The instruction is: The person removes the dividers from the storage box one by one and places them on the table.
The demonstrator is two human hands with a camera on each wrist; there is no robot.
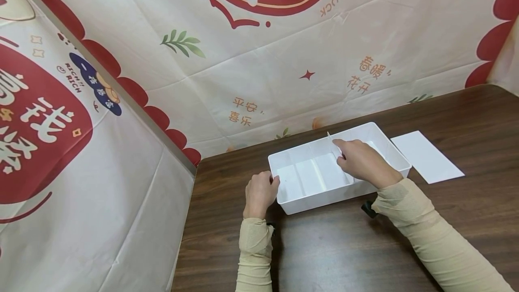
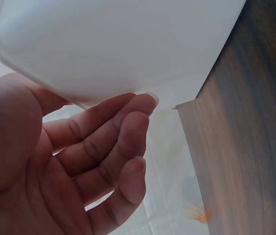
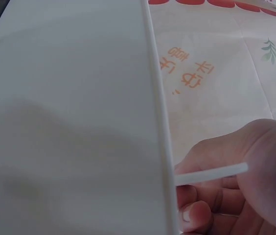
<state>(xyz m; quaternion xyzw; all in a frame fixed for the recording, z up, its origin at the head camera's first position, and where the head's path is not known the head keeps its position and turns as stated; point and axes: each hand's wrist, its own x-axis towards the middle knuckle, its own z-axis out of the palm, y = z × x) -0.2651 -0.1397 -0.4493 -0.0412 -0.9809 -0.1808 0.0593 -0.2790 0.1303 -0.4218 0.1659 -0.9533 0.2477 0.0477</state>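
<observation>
A white rectangular plastic box (image 1: 309,198) lies on the dark wooden table, with ridges crossing its floor. At its left end, my left hand (image 1: 260,193) grips the wall, thumb over the rim and curled fingers against the outside; the left wrist view shows these fingers (image 2: 130,134) at the box wall (image 2: 108,49). My right hand (image 1: 362,160) reaches over the right part of the box and holds a thin white divider panel (image 1: 334,148) standing across it. In the right wrist view, the divider's narrow edge (image 3: 211,174) shows beside the hand, and the box wall (image 3: 69,112) hides most of the rest.
A flat white panel (image 1: 427,157) lies on the table (image 1: 227,170) just right of the box. Behind the box hangs a printed cloth (image 1: 284,75), and another cloth (image 1: 134,184) hangs along the left side. Black wrist gear (image 1: 369,209) sits under the right wrist.
</observation>
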